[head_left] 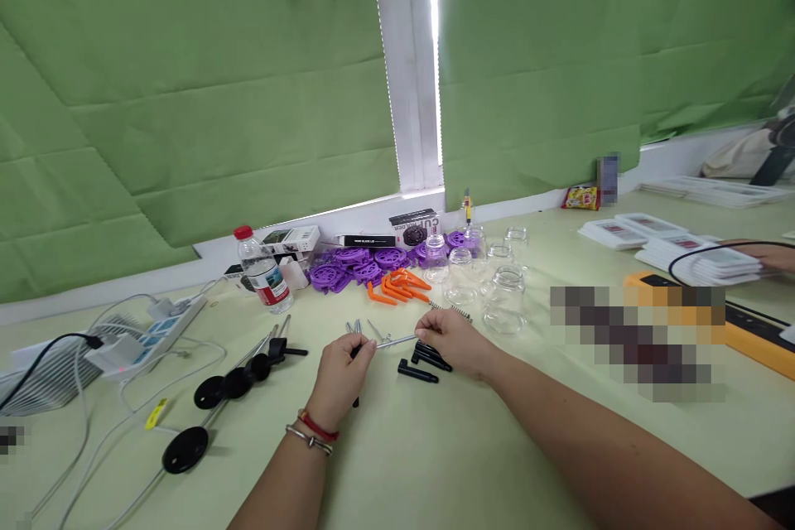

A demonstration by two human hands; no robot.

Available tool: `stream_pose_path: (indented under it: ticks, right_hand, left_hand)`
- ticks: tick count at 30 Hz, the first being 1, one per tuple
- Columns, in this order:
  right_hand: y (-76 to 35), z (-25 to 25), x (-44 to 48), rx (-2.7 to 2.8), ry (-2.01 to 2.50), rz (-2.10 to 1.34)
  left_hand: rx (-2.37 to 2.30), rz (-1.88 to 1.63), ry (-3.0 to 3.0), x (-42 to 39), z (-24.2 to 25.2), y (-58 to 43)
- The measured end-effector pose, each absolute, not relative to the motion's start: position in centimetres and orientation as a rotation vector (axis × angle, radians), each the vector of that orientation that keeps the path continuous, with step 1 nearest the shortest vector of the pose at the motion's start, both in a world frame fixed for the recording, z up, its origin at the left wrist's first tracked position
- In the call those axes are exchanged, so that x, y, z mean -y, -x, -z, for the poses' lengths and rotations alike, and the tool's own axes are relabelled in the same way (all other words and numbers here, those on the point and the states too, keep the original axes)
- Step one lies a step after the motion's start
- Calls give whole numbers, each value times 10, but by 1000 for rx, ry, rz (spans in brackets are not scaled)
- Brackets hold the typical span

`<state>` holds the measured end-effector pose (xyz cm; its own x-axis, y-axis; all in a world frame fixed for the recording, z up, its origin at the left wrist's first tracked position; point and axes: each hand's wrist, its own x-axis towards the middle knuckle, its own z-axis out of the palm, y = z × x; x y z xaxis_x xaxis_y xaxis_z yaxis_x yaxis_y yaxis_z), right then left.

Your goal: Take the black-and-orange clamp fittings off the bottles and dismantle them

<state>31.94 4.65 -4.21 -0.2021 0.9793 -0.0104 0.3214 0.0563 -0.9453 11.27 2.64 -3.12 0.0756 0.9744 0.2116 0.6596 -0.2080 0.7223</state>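
Note:
A thin silvery metal rod [398, 341] spans the gap between my two hands, held level above the table. My left hand [341, 368] pinches its left end; a black part shows partly behind those fingers. At the other end, the thumb and fingertips of my right hand [456, 338] are closed on the rod. Under and beside the right hand lie several black plastic pieces [417, 371] with short side arms. Small metal pins [354, 326] rest just beyond the left hand. Coil springs [460, 314] lie behind the right hand, partly hidden.
Orange crank-like pieces [397, 286], purple plastic parts [366, 265] and clear glass jars [504, 302] stand behind my hands. To the left are a water bottle [264, 272], rods with black discs [186, 449] and a cabled power strip [155, 338]. Another person's hand [770, 255] is at far right.

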Motion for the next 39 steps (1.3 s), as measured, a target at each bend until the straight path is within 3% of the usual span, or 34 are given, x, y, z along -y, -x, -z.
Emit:
stream_pose_path:
  ticks: [39]
  right_hand:
    - [-318, 52, -50, 1713, 1349, -1088]
  left_hand:
    - [-1588, -952, -1893, -25, 31, -115]
